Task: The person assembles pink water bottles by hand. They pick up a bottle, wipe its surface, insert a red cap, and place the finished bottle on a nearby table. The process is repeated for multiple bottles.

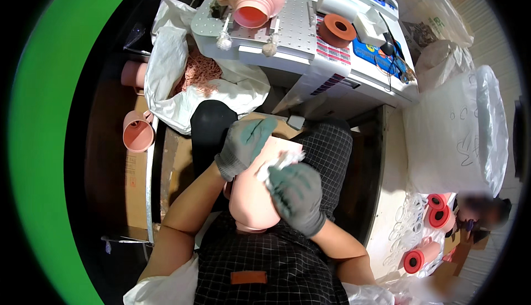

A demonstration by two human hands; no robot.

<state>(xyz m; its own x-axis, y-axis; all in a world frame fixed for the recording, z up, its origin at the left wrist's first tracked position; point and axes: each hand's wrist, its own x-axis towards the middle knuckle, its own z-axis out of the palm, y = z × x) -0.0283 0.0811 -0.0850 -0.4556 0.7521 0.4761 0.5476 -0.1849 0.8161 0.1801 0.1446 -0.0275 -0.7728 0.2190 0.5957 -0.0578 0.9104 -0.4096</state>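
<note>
Across my lap lies a pink plastic thermos jug (252, 200), its narrow neck toward my body and its wide end pointing away. My left hand (246, 145), in a grey glove with a green palm coating, grips the far left side of the jug. Pressed against the jug's right side is my right hand (297, 195), gloved the same way, with its fingers closed on a crumpled white cloth (281, 163). The jug's handle is mostly hidden under my left wrist.
Another pink jug (255, 3) lies on a perforated machine bed (296, 34) ahead, near an orange-brown tape roll (337, 30). A white sack (166, 92) holds pink shavings. More pink jugs (138, 132) sit at left; several red-rimmed ones (421, 256) lie at right below a plastic-wrapped bundle (453, 133).
</note>
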